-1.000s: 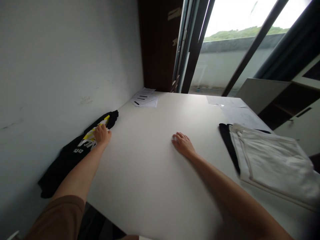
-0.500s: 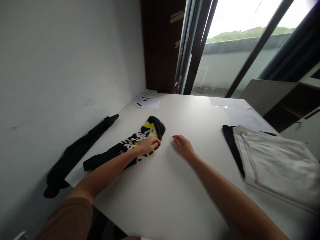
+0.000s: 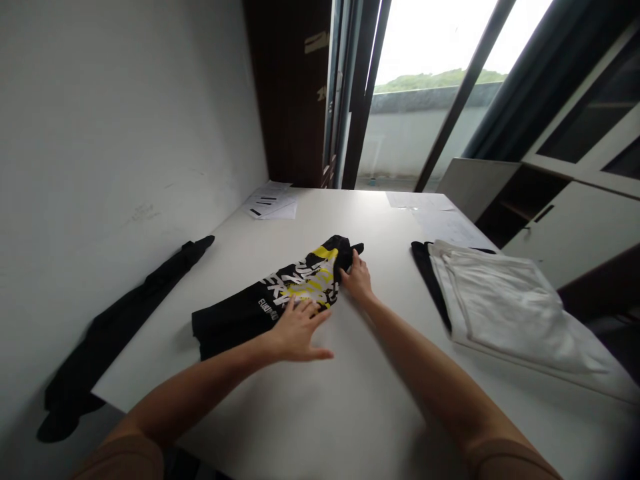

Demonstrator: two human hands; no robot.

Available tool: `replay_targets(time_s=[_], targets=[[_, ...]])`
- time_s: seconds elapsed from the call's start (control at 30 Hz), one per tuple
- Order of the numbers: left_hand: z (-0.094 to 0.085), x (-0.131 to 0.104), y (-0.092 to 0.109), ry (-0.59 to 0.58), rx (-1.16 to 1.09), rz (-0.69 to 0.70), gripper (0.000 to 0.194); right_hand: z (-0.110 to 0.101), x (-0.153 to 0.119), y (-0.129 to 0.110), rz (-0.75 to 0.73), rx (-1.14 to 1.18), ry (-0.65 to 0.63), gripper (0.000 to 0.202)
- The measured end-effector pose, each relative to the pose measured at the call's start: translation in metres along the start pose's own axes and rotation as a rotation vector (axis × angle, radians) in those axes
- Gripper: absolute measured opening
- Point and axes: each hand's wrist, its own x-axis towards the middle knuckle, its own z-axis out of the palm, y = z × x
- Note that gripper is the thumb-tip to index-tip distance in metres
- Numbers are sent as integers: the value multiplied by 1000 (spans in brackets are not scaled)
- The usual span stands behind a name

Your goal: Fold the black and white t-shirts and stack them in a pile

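Note:
A folded black T-shirt (image 3: pixel 250 308) with white lettering and a yellow print lies in a strip across the white table. My left hand (image 3: pixel 299 328) rests on its near edge, fingers spread and thumb held out, gripping nothing. At the shirt's right end, my right hand (image 3: pixel 358 279) has its thumb and fingers closed about the bunched black cloth. The undersides of those fingers are partly hidden, and a small black flap sticks out beyond them.
Folded white cloth (image 3: pixel 510 303) lies on black cloth (image 3: pixel 431 283) at the right. Papers (image 3: pixel 273 201) lie at the far left corner, and more sheets (image 3: pixel 435 220) at the far right. A long black object (image 3: pixel 125 323) runs along the left wall beside the table (image 3: pixel 320 413).
My left hand has let go of the shirt's right end and spread flat nearer me. My right hand has come onto that end. The shirt looks wider, and the view has turned right.

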Motion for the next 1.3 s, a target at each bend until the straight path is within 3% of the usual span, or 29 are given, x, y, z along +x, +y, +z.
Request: replay_targets(time_s=[0.13, 0.3, 0.43, 0.57, 0.67, 0.73, 0.83, 0.9, 0.97, 1.07, 1.13, 1.2, 1.3], targets=[[22, 10, 27, 99, -52, -96, 74, -1, 12, 5, 3, -1, -29, 81], [30, 49, 10, 180, -336, -200, 42, -6, 16, 8, -2, 354, -84, 54], [17, 70, -7, 219, -547, -196, 45, -14, 19, 8, 87, 669, -11, 40], [-11, 63, 2, 281, -803, -174, 49, -33, 25, 2, 223, 948, 76, 37], [-24, 44, 16, 341, -1236, -163, 53, -55, 25, -18, 139, 1018, 107, 33], [-26, 34, 14, 378, -1396, -271, 47, -71, 20, -39, 24, 1009, 115, 28], [-23, 32, -9, 431, -1272, -488, 26, -91, 8, -73, -120, 960, 116, 20], [-20, 37, -26, 452, -1198, -522, 16, -97, -1, -92, -178, 935, 78, 17], [-16, 44, -34, 446, -1170, -483, 26, -94, -11, -106, -192, 970, 2, 16], [-7, 59, -33, 417, -1215, -426, 56, -79, -22, -114, -166, 1131, -264, 21], [1, 70, -34, 455, -1252, -454, 50, -68, -23, -110, -145, 1208, -412, 26], [7, 78, -42, 527, -1255, -530, 33, -60, -15, -96, -113, 1193, -372, 23], [9, 81, -64, 608, -1206, -639, 23, -56, 5, -59, -20, 923, -96, 14]])
